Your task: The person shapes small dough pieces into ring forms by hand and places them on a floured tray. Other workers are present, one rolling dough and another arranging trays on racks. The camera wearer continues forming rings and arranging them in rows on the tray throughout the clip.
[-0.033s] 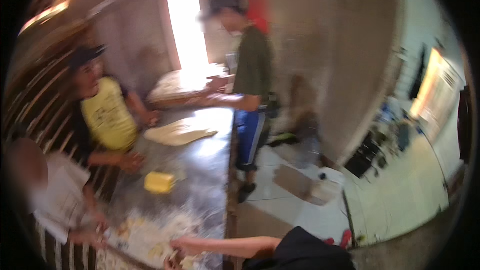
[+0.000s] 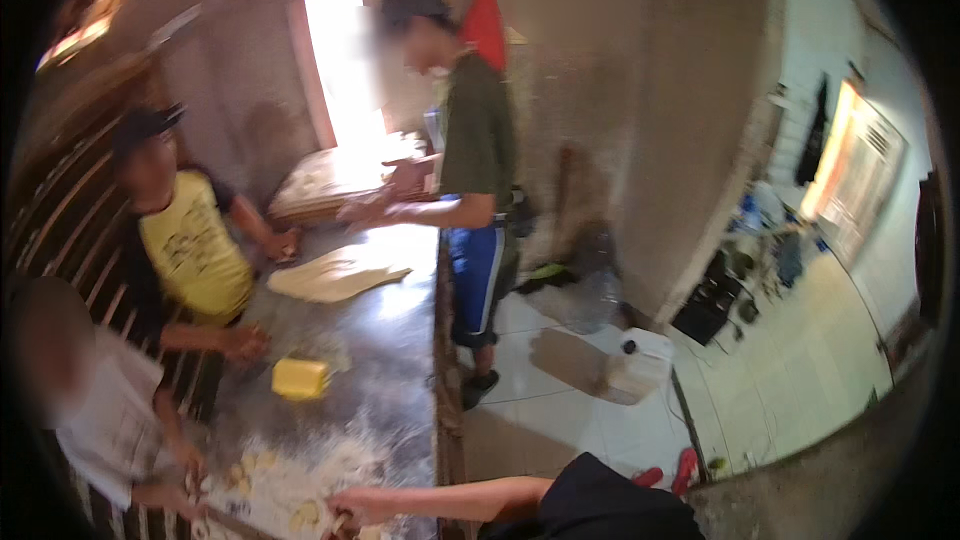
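Note:
My right hand [image 2: 360, 506] reaches in from the lower right on a bare forearm below a black sleeve. It is low over the floured near end of the table [image 2: 400, 430], its fingers closed round a small brownish thing, mostly hidden at the lower edge. Pale dough pieces [image 2: 303, 514] lie just left of it, with another small cluster of dough [image 2: 245, 470] farther left on the flour. My left hand does not show.
A yellow block-shaped thing [image 2: 300, 379] sits mid-table, and a flat dough sheet [image 2: 340, 275] lies beyond. Two people stand along the left side; a third [image 2: 475, 140] stands at the far right corner. On the floor are a white jerrycan [image 2: 640, 365] and red footwear [image 2: 683, 470].

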A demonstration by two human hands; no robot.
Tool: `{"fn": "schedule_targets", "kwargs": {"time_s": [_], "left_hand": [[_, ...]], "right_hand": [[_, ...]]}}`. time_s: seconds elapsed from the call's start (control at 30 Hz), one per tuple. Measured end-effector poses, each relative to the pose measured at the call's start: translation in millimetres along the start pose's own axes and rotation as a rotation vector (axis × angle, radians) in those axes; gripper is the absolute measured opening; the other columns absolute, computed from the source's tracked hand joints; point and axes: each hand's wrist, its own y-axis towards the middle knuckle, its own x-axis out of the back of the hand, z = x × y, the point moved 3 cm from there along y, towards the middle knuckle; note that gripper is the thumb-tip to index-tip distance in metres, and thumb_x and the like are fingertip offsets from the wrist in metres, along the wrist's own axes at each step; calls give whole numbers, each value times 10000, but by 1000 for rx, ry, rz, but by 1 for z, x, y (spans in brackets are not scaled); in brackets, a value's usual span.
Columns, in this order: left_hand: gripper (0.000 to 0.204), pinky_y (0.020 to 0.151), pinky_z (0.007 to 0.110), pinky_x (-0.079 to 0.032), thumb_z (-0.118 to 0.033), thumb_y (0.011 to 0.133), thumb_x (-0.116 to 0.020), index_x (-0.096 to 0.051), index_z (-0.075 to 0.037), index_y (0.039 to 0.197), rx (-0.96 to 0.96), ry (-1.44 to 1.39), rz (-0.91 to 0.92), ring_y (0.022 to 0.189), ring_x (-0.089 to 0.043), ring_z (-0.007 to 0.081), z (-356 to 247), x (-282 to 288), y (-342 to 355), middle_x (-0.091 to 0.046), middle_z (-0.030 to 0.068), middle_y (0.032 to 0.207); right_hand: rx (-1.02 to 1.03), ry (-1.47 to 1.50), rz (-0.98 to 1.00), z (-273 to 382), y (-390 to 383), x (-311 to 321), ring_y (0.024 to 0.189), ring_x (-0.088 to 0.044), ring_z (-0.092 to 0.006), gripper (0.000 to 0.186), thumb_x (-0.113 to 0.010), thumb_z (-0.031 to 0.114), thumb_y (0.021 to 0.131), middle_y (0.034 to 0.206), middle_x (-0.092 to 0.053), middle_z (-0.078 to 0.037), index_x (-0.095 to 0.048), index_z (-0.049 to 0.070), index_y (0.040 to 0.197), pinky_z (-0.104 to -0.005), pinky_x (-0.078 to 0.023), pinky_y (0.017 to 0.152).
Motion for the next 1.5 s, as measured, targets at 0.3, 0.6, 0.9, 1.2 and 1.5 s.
{"fn": "schedule_targets", "kwargs": {"time_s": [0.3,0.6,0.9,1.2,1.5], "left_hand": [[289,841,318,-514,-222,947,-684,-652,26,1091,46,-2,67,901,-614,199,-55,9,9,-676,115,1002],[685,804,486,-526,-601,981,-454,-467,7,1296,-336,257,-296,943,-615,399,-36,11,-2,-537,283,1220],[470,828,452,-545,-413,1023,-413,-462,-30,1291,-205,0,-466,972,-674,395,-25,41,-59,-680,235,1029],[486,542,478,-485,-434,1053,-328,-379,-3,1273,163,226,-566,591,-635,402,-12,91,-148,-639,122,658],[421,551,453,-501,-367,1047,-393,-365,-11,1269,68,51,-812,631,-643,409,3,142,-212,-663,177,762]], "right_hand": [[-37,-158,-189,35,-5,3,880,-587,-283,352,-670,122,810,938,-617,-157,-535,72,1131,-421,-474,759],[92,476,-32,62,-7,-15,867,-548,-168,329,-623,226,896,984,-569,-54,-551,69,1176,-336,-459,757],[-426,746,-92,105,-19,-78,786,-567,-83,414,-527,391,990,938,-597,-17,-478,131,1309,-200,-460,692],[-130,257,365,150,-6,-167,664,-552,-101,682,-372,607,1011,779,-638,-54,-366,101,1468,-226,-420,595],[-282,451,684,167,3,-244,916,-610,-175,761,-581,382,960,1110,-609,-86,-202,98,1556,-309,-510,776]]}}
